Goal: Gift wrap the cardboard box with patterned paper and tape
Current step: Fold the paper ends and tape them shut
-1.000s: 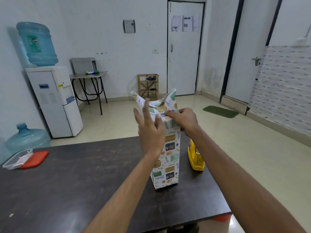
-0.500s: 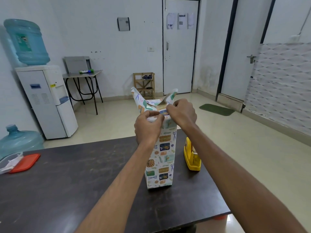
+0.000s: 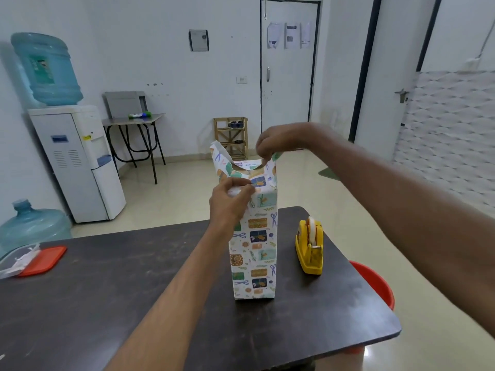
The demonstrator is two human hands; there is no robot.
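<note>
A tall box wrapped in patterned paper stands upright on the dark table. Its top end is open, with loose paper flaps sticking up. My left hand pinches the near paper flap at the box's top left edge. My right hand is higher, above the box, pinching the tip of the right flap and holding it up. A yellow tape dispenser sits on the table just right of the box. The cardboard itself is hidden by the paper.
A clear container with a red lid lies at the table's left edge. A red bucket stands on the floor beyond the table's right edge. A water dispenser and a spare bottle stand at the left.
My right hand has risen from the box top and pulled the right flap upward. My left hand has closed on the near flap at the top left edge. The view has shifted left.
</note>
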